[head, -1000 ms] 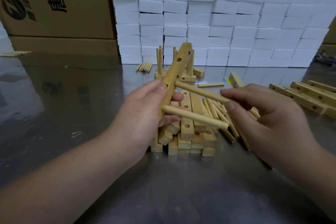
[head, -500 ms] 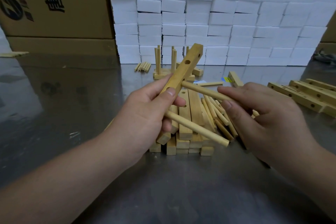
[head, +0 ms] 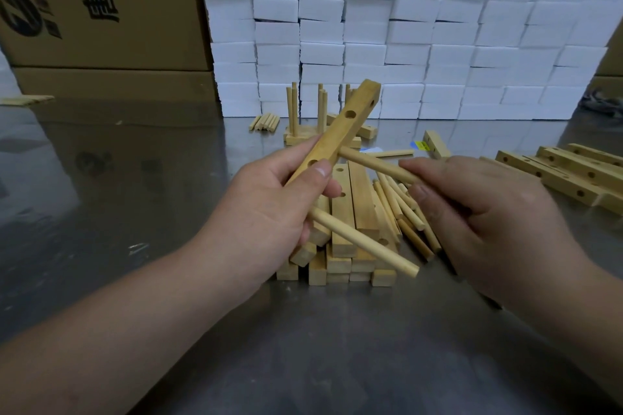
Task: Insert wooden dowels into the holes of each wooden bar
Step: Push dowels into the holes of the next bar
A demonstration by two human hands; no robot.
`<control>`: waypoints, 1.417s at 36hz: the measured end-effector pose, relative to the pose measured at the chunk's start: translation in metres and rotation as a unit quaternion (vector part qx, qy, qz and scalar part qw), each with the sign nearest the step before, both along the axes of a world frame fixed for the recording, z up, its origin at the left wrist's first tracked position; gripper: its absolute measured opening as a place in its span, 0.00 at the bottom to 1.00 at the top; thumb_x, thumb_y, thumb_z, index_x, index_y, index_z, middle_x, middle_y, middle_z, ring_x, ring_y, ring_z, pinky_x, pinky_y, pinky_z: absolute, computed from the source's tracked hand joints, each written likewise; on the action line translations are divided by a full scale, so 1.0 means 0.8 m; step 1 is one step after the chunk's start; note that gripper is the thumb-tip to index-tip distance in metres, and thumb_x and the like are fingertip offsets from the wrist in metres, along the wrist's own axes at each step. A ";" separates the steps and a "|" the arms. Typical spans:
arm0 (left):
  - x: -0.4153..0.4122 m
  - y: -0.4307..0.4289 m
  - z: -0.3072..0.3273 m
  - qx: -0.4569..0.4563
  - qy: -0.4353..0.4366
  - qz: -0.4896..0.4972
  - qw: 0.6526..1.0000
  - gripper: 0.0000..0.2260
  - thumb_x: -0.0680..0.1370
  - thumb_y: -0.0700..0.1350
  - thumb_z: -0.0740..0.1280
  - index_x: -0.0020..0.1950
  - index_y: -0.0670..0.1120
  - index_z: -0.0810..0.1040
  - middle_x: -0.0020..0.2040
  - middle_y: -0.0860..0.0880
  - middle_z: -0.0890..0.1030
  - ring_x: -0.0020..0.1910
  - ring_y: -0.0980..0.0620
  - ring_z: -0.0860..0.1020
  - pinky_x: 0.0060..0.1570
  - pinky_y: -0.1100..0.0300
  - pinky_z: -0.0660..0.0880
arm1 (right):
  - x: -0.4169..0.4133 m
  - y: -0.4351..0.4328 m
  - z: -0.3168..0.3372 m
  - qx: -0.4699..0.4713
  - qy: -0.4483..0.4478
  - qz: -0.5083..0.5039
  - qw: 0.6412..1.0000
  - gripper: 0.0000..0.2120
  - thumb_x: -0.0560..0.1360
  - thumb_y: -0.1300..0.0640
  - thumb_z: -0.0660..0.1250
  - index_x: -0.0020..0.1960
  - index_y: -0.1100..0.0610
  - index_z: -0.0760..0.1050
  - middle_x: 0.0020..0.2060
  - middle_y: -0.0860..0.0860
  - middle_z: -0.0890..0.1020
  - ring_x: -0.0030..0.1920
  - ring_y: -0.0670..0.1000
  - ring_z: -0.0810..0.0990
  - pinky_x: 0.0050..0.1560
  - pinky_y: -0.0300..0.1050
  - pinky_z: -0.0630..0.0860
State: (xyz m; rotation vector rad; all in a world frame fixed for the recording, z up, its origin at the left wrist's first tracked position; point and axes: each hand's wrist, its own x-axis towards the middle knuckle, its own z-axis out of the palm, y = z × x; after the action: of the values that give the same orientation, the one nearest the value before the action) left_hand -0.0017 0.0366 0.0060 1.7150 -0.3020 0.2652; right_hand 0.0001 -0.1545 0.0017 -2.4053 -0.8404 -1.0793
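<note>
Dowel [head: 374,163], pinched by the right hand [head: 488,212], meets crosswise the side of the tilted bar [head: 340,126] gripped by the left hand [head: 269,212].

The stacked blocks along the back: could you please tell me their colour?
The stacked blocks are plain white; the head view shows them best.

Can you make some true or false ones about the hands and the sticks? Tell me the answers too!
1. The left hand holds a bar that tilts up and away. True.
2. The right hand holds nothing. False: its fingers pinch a dowel whose tip meets the bar.
3. A second dowel sticks out below the left hand's fingers. True.
4. Red bricks are stacked at the back. False: white blocks are stacked there.
</note>
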 end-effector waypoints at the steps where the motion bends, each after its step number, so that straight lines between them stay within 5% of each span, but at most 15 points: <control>1: 0.000 0.000 0.001 0.004 -0.005 0.001 1.000 0.14 0.79 0.45 0.60 0.61 0.59 0.76 0.34 0.57 0.80 0.20 0.61 0.66 0.21 0.70 0.65 | 0.000 0.000 0.000 -0.003 -0.004 0.000 1.000 0.18 0.74 0.54 0.57 0.56 0.61 0.79 0.36 0.54 0.81 0.36 0.58 0.80 0.33 0.55 0.78; 8: 0.001 0.002 0.001 0.025 -0.027 0.009 0.999 0.12 0.79 0.44 0.59 0.60 0.47 0.78 0.25 0.59 0.73 0.19 0.61 0.64 0.19 0.71 0.63 | 0.002 0.002 -0.006 -0.032 -0.043 -0.016 0.998 0.16 0.74 0.57 0.59 0.55 0.63 0.79 0.29 0.55 0.79 0.28 0.57 0.77 0.25 0.48 0.75; 15: 0.004 0.003 -0.001 0.029 -0.027 0.006 0.999 0.13 0.79 0.46 0.60 0.54 0.65 0.77 0.31 0.56 0.76 0.25 0.59 0.65 0.22 0.66 0.65 | -0.002 0.009 -0.005 -0.040 -0.034 -0.028 0.998 0.17 0.75 0.56 0.56 0.54 0.63 0.79 0.28 0.49 0.75 0.27 0.53 0.75 0.26 0.39 0.70; 21: 0.002 0.004 0.001 0.022 -0.039 0.002 0.999 0.14 0.79 0.45 0.60 0.58 0.62 0.76 0.31 0.56 0.75 0.22 0.61 0.66 0.21 0.69 0.64 | -0.005 0.014 -0.006 -0.048 0.031 -0.039 0.998 0.17 0.75 0.54 0.52 0.51 0.60 0.77 0.26 0.45 0.69 0.23 0.49 0.68 0.24 0.33 0.58; 26: -0.001 0.005 0.003 0.010 -0.055 0.003 0.998 0.14 0.79 0.44 0.60 0.54 0.64 0.77 0.30 0.56 0.75 0.21 0.61 0.64 0.20 0.69 0.62 | -0.005 0.012 -0.009 0.010 0.057 -0.007 0.998 0.19 0.75 0.51 0.54 0.55 0.60 0.78 0.27 0.46 0.75 0.26 0.48 0.73 0.26 0.39 0.67; 32: 0.002 0.005 0.000 0.028 -0.026 -0.003 0.999 0.14 0.79 0.46 0.60 0.53 0.66 0.76 0.30 0.57 0.75 0.24 0.62 0.67 0.22 0.69 0.65 | -0.008 0.015 -0.010 0.169 0.176 0.068 0.967 0.08 0.72 0.49 0.58 0.47 0.36 0.71 0.30 0.34 0.77 0.34 0.34 0.75 0.33 0.24 0.67; 35: 0.001 0.004 0.001 0.032 -0.032 0.003 0.999 0.14 0.79 0.46 0.60 0.49 0.67 0.77 0.31 0.57 0.75 0.24 0.62 0.67 0.22 0.69 0.65 | -0.007 0.018 -0.009 0.207 0.206 0.078 0.953 0.08 0.76 0.49 0.61 0.44 0.35 0.71 0.27 0.36 0.76 0.31 0.36 0.75 0.31 0.25 0.68; 39: -0.001 -0.001 0.002 -0.008 -0.015 0.025 1.000 0.13 0.80 0.46 0.59 0.50 0.65 0.77 0.30 0.58 0.77 0.22 0.61 0.64 0.20 0.69 0.63 | -0.005 0.021 -0.001 0.246 0.235 0.083 0.937 0.07 0.70 0.45 0.60 0.46 0.35 0.73 0.31 0.45 0.78 0.30 0.39 0.74 0.29 0.28 0.69; 43: -0.003 -0.002 0.002 -0.031 0.002 0.024 0.999 0.13 0.80 0.45 0.58 0.47 0.62 0.77 0.31 0.56 0.77 0.20 0.60 0.64 0.18 0.70 0.62 | -0.008 0.014 0.002 0.258 0.248 0.102 0.928 0.19 0.61 0.37 0.61 0.53 0.36 0.70 0.27 0.43 0.76 0.24 0.40 0.72 0.23 0.28 0.66; 47: 0.004 0.004 0.003 -0.035 0.002 0.055 0.998 0.16 0.81 0.46 0.57 0.40 0.60 0.80 0.32 0.54 0.79 0.20 0.59 0.66 0.21 0.68 0.65 | 0.001 -0.004 0.001 0.275 0.230 0.058 0.932 0.03 0.71 0.47 0.66 0.45 0.42 0.75 0.25 0.50 0.73 0.24 0.43 0.70 0.25 0.38 0.68; 51: 0.007 0.006 0.002 -0.039 0.001 0.061 0.997 0.16 0.81 0.46 0.57 0.41 0.61 0.80 0.32 0.54 0.79 0.21 0.59 0.66 0.21 0.68 0.65 | 0.015 -0.019 0.004 0.203 0.249 -0.044 0.946 0.09 0.66 0.52 0.58 0.39 0.43 0.77 0.24 0.48 0.75 0.23 0.43 0.71 0.27 0.39 0.65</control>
State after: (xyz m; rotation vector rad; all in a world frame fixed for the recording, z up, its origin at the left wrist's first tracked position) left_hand 0.0043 0.0413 0.0073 1.6587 -0.1832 0.3617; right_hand 0.0117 -0.1700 0.0047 -2.2158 -0.3044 -0.5513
